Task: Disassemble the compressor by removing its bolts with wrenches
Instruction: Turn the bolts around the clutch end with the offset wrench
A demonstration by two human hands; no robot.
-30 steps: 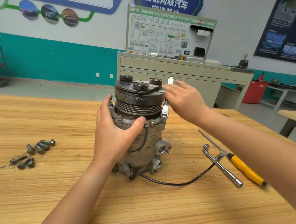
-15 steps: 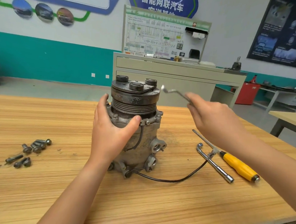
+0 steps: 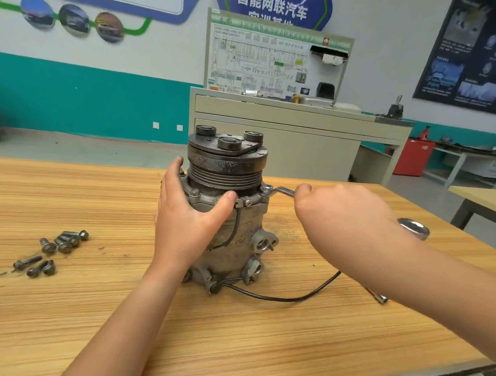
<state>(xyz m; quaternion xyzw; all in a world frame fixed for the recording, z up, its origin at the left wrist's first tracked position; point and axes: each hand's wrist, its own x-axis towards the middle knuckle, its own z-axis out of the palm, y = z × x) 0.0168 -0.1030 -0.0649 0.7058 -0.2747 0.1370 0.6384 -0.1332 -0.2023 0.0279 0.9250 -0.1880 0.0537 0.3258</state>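
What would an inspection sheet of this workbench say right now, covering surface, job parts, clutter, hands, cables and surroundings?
Surface: wooden table, dark specks near the compressor.
Job's things: compressor upright; wrench with its end at a flange bolt on the right side.
Clutter: loose bolts grouped at left; tool tip showing under the right forearm.
Hands: left hand grips the compressor body; right hand grips the wrench.
Cables: black cable trails from the compressor base across the table.
Surroundings: trainer bench with a wiring diagram behind; red cabinet at right.
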